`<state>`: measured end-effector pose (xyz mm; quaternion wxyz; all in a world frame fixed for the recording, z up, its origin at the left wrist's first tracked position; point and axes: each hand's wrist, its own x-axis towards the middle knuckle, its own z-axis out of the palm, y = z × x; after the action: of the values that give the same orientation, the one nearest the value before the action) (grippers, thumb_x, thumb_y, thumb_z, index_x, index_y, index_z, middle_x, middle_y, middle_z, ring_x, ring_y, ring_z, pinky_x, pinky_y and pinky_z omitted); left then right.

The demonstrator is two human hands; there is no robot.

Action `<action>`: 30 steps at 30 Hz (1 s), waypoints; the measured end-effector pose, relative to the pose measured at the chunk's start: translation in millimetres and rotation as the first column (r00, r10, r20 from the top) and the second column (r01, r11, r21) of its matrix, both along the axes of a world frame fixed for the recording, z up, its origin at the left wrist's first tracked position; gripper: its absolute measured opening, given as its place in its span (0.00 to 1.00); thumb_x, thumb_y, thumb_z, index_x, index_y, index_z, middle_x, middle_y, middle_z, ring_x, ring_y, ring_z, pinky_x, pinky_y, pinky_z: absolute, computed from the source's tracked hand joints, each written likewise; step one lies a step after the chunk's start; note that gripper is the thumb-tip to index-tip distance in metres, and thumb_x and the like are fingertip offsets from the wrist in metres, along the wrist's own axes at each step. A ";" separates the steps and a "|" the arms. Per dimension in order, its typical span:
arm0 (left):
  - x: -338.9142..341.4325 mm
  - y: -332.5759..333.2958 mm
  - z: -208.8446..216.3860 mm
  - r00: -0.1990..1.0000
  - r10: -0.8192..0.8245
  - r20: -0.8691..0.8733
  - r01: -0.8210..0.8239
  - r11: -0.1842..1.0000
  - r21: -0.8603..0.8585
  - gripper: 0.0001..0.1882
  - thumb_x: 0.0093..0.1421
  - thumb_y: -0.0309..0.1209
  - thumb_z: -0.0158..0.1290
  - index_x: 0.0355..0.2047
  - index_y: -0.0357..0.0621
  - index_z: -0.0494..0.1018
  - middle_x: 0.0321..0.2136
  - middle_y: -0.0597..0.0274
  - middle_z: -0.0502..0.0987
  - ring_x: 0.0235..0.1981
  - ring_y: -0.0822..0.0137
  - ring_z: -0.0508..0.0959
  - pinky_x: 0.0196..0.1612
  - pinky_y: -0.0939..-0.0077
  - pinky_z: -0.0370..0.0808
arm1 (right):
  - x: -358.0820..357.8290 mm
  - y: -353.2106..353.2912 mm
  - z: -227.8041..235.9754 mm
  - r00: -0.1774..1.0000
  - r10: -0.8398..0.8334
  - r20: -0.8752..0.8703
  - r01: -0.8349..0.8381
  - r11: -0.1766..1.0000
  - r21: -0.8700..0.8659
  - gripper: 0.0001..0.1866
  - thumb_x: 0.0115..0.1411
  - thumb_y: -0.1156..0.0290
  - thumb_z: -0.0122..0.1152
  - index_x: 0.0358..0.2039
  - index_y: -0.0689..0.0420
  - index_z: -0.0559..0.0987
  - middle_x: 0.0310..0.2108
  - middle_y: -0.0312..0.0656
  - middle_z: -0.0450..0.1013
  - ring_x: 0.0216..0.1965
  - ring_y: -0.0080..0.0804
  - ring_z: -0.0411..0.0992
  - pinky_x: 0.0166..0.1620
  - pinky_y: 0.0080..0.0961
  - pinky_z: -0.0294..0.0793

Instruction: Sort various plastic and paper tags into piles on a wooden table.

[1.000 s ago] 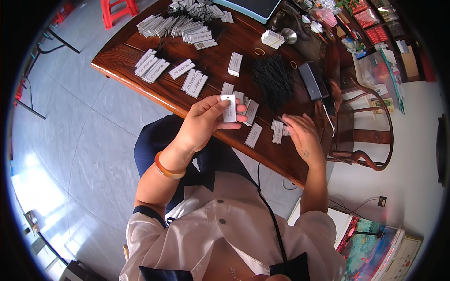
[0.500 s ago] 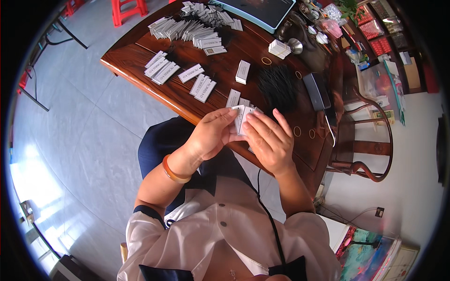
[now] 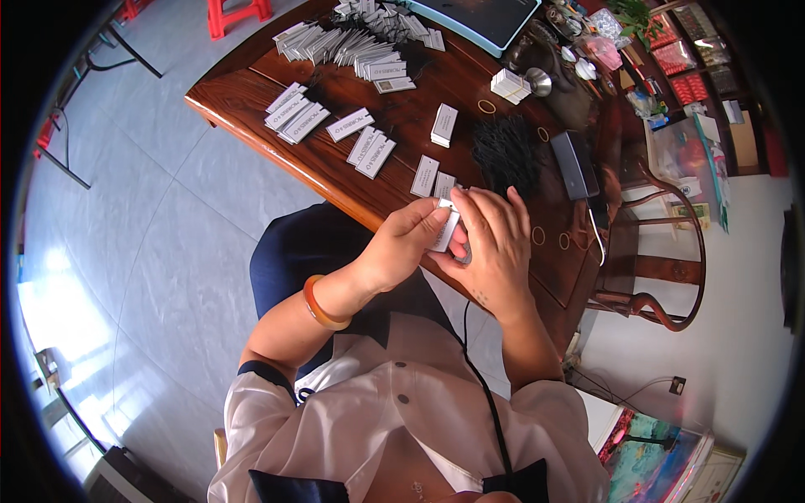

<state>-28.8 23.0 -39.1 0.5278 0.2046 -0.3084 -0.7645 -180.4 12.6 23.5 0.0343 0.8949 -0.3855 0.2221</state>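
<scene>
My left hand (image 3: 394,251) pinches white hang tags (image 3: 445,238) near the table's front edge, thumb on top. Curled around their other side is my right hand (image 3: 496,251), its fingers hiding part of them; how many are held cannot be made out. Just beyond my fingers, loose white tags (image 3: 424,176) lie on the dark wooden table (image 3: 243,92). Farther back stands a small stack of tags (image 3: 444,125). A bundle of black strings (image 3: 506,155) spreads beyond my right hand.
More tags lie in small groups (image 3: 371,152) to the left, with a large strung heap (image 3: 352,50) behind. Rubber bands (image 3: 538,235), a dark box (image 3: 573,165) and a blue-rimmed tray (image 3: 478,21) are also on the table. A wooden chair (image 3: 671,268) stands at right.
The tags in my hands have turned and drawn together, with my right fingers now curled around them. The whole view has shifted slightly, with the table things lower and further right.
</scene>
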 end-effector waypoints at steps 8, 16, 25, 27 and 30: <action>2.1 -0.8 -1.2 0.999 -0.005 -0.036 0.003 0.999 -0.044 0.11 0.71 0.30 0.39 0.42 0.35 0.69 0.33 0.63 0.74 0.32 0.74 0.73 0.40 0.78 0.74 | 6.3 0.5 -4.1 0.998 -0.022 0.053 0.024 0.999 -0.041 0.41 0.34 0.70 0.76 0.53 0.52 0.70 0.45 0.37 0.68 0.49 0.35 0.69 0.62 0.49 0.52; 7.3 -3.7 -2.5 0.999 -0.026 -0.019 0.025 0.998 -0.054 0.10 0.70 0.29 0.40 0.40 0.36 0.69 0.32 0.63 0.74 0.31 0.74 0.72 0.40 0.79 0.73 | 4.5 1.7 -8.8 0.994 0.029 0.101 -0.026 0.999 -0.027 0.43 0.37 0.67 0.76 0.56 0.55 0.68 0.46 0.39 0.68 0.50 0.37 0.68 0.61 0.51 0.55; 17.9 -6.0 6.5 0.983 0.156 0.099 -0.154 0.988 -0.025 0.11 0.70 0.32 0.41 0.43 0.39 0.68 0.30 0.65 0.72 0.27 0.74 0.69 0.34 0.82 0.69 | -94.3 -55.0 10.8 0.799 -0.393 0.455 0.411 0.909 0.062 0.13 0.56 0.76 0.61 0.43 0.59 0.76 0.37 0.42 0.74 0.37 0.33 0.75 0.43 0.26 0.73; 19.4 -8.7 3.8 0.973 0.156 0.168 -0.151 0.988 -0.045 0.10 0.70 0.32 0.40 0.43 0.39 0.68 0.30 0.66 0.72 0.26 0.75 0.68 0.33 0.82 0.68 | -108.4 -68.0 12.5 0.839 -0.441 0.318 0.419 0.897 0.139 0.09 0.57 0.76 0.61 0.39 0.59 0.79 0.34 0.40 0.75 0.32 0.26 0.73 0.38 0.23 0.72; 16.4 -9.7 0.9 0.937 0.189 0.295 -0.166 0.981 -0.101 0.08 0.70 0.30 0.40 0.40 0.40 0.67 0.28 0.68 0.71 0.25 0.78 0.67 0.30 0.85 0.66 | -110.9 -86.0 4.6 0.887 -0.426 0.181 0.402 0.903 0.152 0.04 0.56 0.74 0.60 0.34 0.55 0.79 0.29 0.41 0.74 0.30 0.36 0.75 0.34 0.29 0.72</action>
<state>-12.4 13.3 -38.3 0.5485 0.3266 -0.3942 -0.6611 -291.3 -73.4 28.1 -0.0091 0.7640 -0.5807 0.2811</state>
